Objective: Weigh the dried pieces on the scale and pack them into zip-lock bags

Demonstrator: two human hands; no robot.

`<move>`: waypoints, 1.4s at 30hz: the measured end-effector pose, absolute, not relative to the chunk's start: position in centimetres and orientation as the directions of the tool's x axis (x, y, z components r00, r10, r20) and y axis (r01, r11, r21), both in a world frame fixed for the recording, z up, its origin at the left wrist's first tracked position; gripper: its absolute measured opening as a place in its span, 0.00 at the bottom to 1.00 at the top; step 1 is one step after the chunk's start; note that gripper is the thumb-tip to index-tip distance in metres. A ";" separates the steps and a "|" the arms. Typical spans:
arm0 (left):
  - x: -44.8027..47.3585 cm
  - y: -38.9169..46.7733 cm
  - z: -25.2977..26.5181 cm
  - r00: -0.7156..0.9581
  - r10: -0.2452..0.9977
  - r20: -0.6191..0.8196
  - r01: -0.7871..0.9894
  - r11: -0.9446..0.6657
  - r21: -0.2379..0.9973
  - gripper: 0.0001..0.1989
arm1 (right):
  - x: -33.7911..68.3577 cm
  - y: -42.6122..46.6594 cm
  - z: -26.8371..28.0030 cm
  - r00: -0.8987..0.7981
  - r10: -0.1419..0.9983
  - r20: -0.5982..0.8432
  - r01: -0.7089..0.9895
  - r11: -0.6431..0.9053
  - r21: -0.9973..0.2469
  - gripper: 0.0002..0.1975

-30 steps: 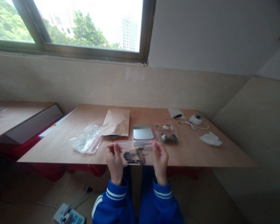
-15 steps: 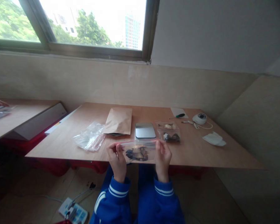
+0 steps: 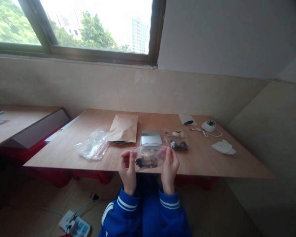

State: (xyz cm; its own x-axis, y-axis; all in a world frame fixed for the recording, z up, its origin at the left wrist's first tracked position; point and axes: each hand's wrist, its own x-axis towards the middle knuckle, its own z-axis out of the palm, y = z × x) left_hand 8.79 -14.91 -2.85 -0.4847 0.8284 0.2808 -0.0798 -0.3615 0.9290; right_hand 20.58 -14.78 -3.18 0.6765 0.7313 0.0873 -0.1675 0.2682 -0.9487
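A clear zip-lock bag [image 3: 148, 160] with dark and tan dried pieces in it is held up in front of the table's near edge. My left hand [image 3: 127, 172] pinches its left upper corner, thumb against fingers. The right upper corner is pinched by my right hand [image 3: 170, 171]. Between the hands the bag's red-lined top edge arches upward and looks slack. Just behind it lies a flat scale with a shiny top [image 3: 151, 137], its near part covered by the bag. Right of the scale lie two filled zip-lock bags, one with pale pieces [image 3: 177, 133], one with dark pieces [image 3: 179, 145].
A brown paper pouch [image 3: 123, 128] and a pile of clear bags [image 3: 92, 144] lie left. At right are a green-handled screwdriver [image 3: 188, 122] on white paper, a white dome camera [image 3: 208, 126] with cable, and a crumpled white sheet [image 3: 224, 147]. A power strip [image 3: 75, 224] lies on the floor.
My hands have come closer together, and the bag's top edge, straight before, now bows upward. At the left table, another person's hand has left the view.
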 end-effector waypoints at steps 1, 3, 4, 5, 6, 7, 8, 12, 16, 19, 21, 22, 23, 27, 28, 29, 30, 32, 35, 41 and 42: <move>8.7 -14.9 -3.0 -0.481 0.830 0.282 -0.093 -0.368 0.925 0.11 | 20.6 -14.8 -3.1 0.677 0.731 0.090 -0.161 0.266 -0.950 0.21; 8.5 -14.9 -3.1 -0.470 0.835 0.286 -0.108 -0.376 0.920 0.10 | 20.8 -14.8 -2.9 0.675 0.730 0.107 -0.131 0.261 -0.956 0.21; 8.3 -14.8 -3.1 -0.465 0.836 0.292 -0.109 -0.381 0.918 0.10 | 20.9 -14.8 -2.9 0.673 0.729 0.124 -0.105 0.260 -0.960 0.21; 8.1 -14.8 -3.0 -0.458 0.837 0.300 -0.108 -0.387 0.916 0.09 | 21.0 -14.9 -2.8 0.671 0.727 0.147 -0.071 0.260 -0.963 0.21; 7.8 -14.8 -3.0 -0.445 0.840 0.309 -0.105 -0.392 0.914 0.09 | 21.2 -15.0 -2.8 0.668 0.723 0.173 -0.033 0.261 -0.965 0.20; 7.6 -14.7 -2.8 -0.429 0.845 0.319 -0.102 -0.397 0.912 0.09 | 21.3 -15.1 -2.7 0.663 0.721 0.200 0.006 0.262 -0.965 0.20; 7.3 -14.7 -2.7 -0.412 0.850 0.327 -0.098 -0.398 0.912 0.09 | 21.4 -15.2 -2.7 0.658 0.719 0.224 0.042 0.262 -0.964 0.20; 6.8 -14.5 -2.4 -0.350 0.879 0.324 -0.084 -0.374 0.924 0.10 | 21.7 -15.4 -2.5 0.653 0.706 0.276 0.119 0.264 -0.957 0.19; 6.8 -14.4 -2.7 -0.374 0.876 0.304 -0.083 -0.358 0.930 0.11 | 21.6 -15.3 -2.3 0.656 0.698 0.287 0.120 0.279 -0.953 0.17; 6.8 -14.4 -3.0 -0.387 0.876 0.290 -0.102 -0.353 0.930 0.11 | 21.6 -15.1 -2.3 0.659 0.692 0.297 0.113 0.299 -0.947 0.17; 6.8 -14.4 -3.0 -0.390 0.874 0.289 -0.099 -0.353 0.931 0.11 | 21.6 -15.0 -2.4 0.650 0.700 0.296 0.097 0.309 -0.946 0.17; 6.8 -14.5 -3.0 -0.394 0.871 0.293 -0.094 -0.355 0.930 0.11 | 21.7 -14.9 -2.4 0.641 0.711 0.291 0.085 0.311 -0.947 0.17; 6.9 -14.5 -3.0 -0.399 0.868 0.296 -0.091 -0.359 0.929 0.10 | 21.8 -14.9 -2.5 0.629 0.724 0.282 0.068 0.310 -0.948 0.17; 7.1 -14.5 -2.3 -0.422 0.851 0.312 -0.090 -0.382 0.920 0.09 | 22.4 -15.0 -2.8 0.537 0.808 0.244 -0.036 0.311 -0.950 0.17; 7.1 -14.5 -2.0 -0.425 0.847 0.318 -0.090 -0.389 0.917 0.09 | 22.5 -15.1 -2.8 0.505 0.828 0.243 -0.061 0.316 -0.947 0.16; 7.2 -14.5 -1.7 -0.428 0.844 0.324 -0.089 -0.396 0.914 0.09 | 22.7 -15.2 -2.8 0.475 0.845 0.246 -0.081 0.320 -0.944 0.15; 7.3 -14.6 -1.5 -0.434 0.840 0.327 -0.088 -0.400 0.912 0.09 | 22.9 -15.3 -2.7 0.450 0.858 0.248 -0.097 0.323 -0.942 0.15; 7.5 -14.6 -1.0 -0.450 0.833 0.322 -0.090 -0.401 0.912 0.09 | 23.1 -15.5 -2.5 0.424 0.872 0.245 -0.125 0.324 -0.938 0.14; 7.7 -14.7 -0.9 -0.471 0.830 0.298 -0.113 -0.392 0.913 0.10 | 23.1 -15.7 -2.3 0.405 0.886 0.224 -0.172 0.315 -0.934 0.14; 7.8 -14.4 -1.6 -0.403 0.887 0.226 -0.215 -0.331 0.919 0.12 | 22.8 -15.4 -2.7 0.412 0.902 0.128 -0.220 0.234 -0.947 0.15; 7.7 -14.4 -1.7 -0.384 0.894 0.228 -0.202 -0.323 0.925 0.13 | 22.8 -15.3 -2.9 0.417 0.901 0.120 -0.221 0.229 -0.948 0.15</move>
State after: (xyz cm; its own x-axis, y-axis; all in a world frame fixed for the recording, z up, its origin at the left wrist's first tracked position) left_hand 7.71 -14.40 -1.71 -0.3845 0.8945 0.2283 -0.2024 -0.3230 0.9245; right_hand 22.77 -15.33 -2.86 0.4170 0.9009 0.1203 -0.2209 0.2289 -0.9481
